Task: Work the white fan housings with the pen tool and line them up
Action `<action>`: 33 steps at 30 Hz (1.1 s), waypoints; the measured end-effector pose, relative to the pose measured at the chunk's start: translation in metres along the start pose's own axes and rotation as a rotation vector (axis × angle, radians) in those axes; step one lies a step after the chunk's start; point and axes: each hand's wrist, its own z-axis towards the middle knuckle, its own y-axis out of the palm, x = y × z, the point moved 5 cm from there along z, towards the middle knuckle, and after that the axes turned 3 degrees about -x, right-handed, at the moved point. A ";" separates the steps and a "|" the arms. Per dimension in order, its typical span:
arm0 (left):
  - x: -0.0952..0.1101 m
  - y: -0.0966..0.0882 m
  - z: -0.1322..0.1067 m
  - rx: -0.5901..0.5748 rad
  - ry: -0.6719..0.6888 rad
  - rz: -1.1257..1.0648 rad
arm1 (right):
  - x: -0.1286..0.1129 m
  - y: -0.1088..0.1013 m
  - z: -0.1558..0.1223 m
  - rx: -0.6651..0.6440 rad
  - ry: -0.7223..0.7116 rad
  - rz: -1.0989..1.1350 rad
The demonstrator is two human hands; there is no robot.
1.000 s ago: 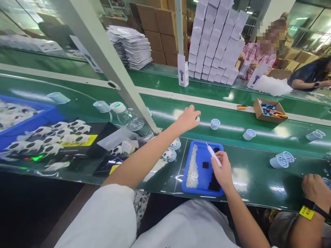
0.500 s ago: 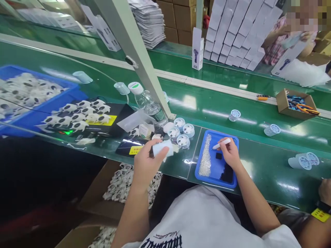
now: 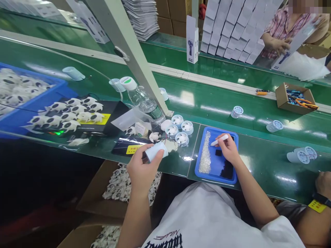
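Observation:
My left hand [image 3: 144, 162] is closed around a pale blue plastic cylinder [image 3: 156, 151], tilted over the bench's front edge. With a pinch, my right hand [image 3: 229, 151] grips a white pen-like tool [image 3: 218, 140], its tip down by small clear pieces [image 3: 205, 156]. Those pieces lie heaped along the left side of a blue tray [image 3: 198, 168]. Black pieces [image 3: 227, 169] and a small black square [image 3: 218, 152] are in the same tray. Between my hands stand several round pale blue housings [image 3: 181, 138] with white fan blades inside.
A water bottle [image 3: 147, 103] stands by a slanted metal post [image 3: 129, 44]. White bladed parts [image 3: 69, 115] cover a black box at left, beside a blue bin [image 3: 57, 91]. Pale blue cylinders [image 3: 274, 126] sit on the green belt. At right is a co-worker's arm [image 3: 323, 187].
My left hand has turned the cylinder slightly and shifted down and left. My right hand stays over the tray with the tool. Across the belt, a co-worker's hands have moved on a white box.

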 end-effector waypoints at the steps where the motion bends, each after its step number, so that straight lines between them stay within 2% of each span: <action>1: 0.000 0.000 -0.001 0.010 -0.013 -0.012 | 0.000 0.000 0.000 0.002 0.003 -0.005; 10: -0.003 -0.002 -0.002 0.126 -0.022 -0.124 | 0.000 -0.002 0.001 0.006 -0.051 -0.014; 16: -0.005 0.000 -0.005 0.148 -0.014 -0.185 | -0.002 -0.006 0.000 0.079 -0.138 -0.116; 23: -0.005 0.001 -0.005 0.170 0.010 -0.318 | -0.006 -0.004 -0.001 0.058 -0.186 -0.177; 27: -0.006 0.003 -0.005 0.167 0.022 -0.352 | -0.014 -0.006 -0.002 0.070 -0.251 -0.318; 30: -0.007 0.004 -0.004 0.175 0.056 -0.408 | -0.016 -0.010 -0.004 0.040 -0.264 -0.426; 33: -0.009 0.005 -0.004 0.185 0.095 -0.474 | -0.013 -0.018 -0.008 0.063 -0.257 -0.415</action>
